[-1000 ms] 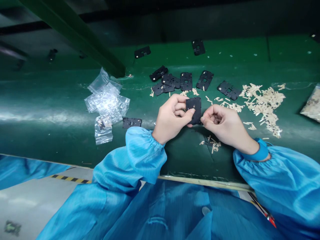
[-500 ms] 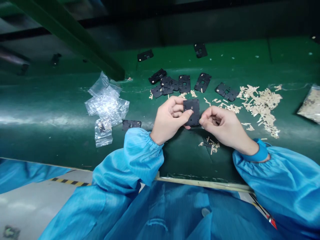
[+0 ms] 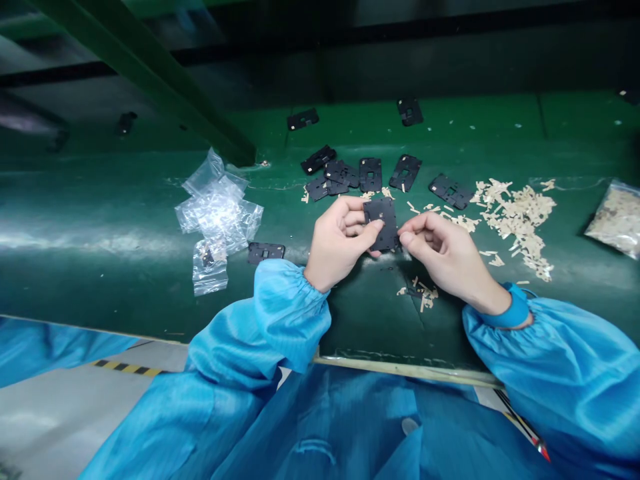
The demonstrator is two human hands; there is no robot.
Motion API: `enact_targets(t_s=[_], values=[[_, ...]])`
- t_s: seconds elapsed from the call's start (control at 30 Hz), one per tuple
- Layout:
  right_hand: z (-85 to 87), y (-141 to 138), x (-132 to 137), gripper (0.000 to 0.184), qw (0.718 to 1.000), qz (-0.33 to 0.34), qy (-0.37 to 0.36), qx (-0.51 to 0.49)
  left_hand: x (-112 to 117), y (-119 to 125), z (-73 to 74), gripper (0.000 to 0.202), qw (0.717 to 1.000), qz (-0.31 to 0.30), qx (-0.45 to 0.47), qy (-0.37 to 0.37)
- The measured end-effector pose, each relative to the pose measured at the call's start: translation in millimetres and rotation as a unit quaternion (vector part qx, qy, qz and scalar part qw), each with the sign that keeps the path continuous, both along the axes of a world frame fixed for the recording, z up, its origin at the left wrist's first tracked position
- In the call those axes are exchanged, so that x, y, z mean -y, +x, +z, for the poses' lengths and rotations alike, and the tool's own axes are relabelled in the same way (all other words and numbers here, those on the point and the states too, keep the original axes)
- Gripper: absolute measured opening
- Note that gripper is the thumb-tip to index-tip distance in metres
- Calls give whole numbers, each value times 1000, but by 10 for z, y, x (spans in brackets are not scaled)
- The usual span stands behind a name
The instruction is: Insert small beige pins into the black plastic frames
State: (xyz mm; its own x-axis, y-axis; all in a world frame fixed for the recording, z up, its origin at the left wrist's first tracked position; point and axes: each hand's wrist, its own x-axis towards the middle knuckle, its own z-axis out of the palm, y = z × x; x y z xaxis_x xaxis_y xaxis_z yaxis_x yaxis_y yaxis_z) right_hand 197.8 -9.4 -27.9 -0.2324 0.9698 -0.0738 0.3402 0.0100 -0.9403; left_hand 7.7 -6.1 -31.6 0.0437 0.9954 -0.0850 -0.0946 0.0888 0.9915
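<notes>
Head camera looks down on a green counter (image 3: pixel 125 267), where both hands meet above its near part. The left hand (image 3: pixel 340 243) holds a black plate (image 3: pixel 383 223) upright and slightly tilted, its fingers (image 3: pixel 373 235) closed on the plate: the thumb presses the near face and the other fingers curl behind the left edge. The right hand (image 3: pixel 443 257) sits just beside it, with thumb and forefinger drawn narrow into a pinch at the plate's lower right edge. Whether that pinch nips the plate itself or something small on it cannot be told. The plate is off the counter, between the two hands.

Beyond the hands lies a loose group of black plates (image 3: pixel 350 175), some overlapping, and two more sit farther back, apart from the group. A single plate (image 3: pixel 266 252) lies flat near the left sleeve (image 3: pixel 285 313). Left of it is a heap of clear bags (image 3: pixel 217 210). To the right spreads a pile of beige slivers (image 3: pixel 517 213), and a small scatter of slivers (image 3: pixel 423 293) lies under the right hand. A clear bag filled with slivers (image 3: pixel 617 219) rests at the far right. A green beam (image 3: pixel 150 73) slants across the upper left.
</notes>
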Motion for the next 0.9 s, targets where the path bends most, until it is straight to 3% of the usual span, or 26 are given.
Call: enact_targets(t_s=[0.27,0.5,0.9], values=[[-61,-6,54,24,994,33,88,60,2,15,-25,39,1000,6,31,-2],[84,48,-23,27,992,17,-45,-116,0,-3,-14,40,997,6,74,-8],[108,40,-21,23,986,31,-87,-138,19,20,5,43,997,2,80,-20]])
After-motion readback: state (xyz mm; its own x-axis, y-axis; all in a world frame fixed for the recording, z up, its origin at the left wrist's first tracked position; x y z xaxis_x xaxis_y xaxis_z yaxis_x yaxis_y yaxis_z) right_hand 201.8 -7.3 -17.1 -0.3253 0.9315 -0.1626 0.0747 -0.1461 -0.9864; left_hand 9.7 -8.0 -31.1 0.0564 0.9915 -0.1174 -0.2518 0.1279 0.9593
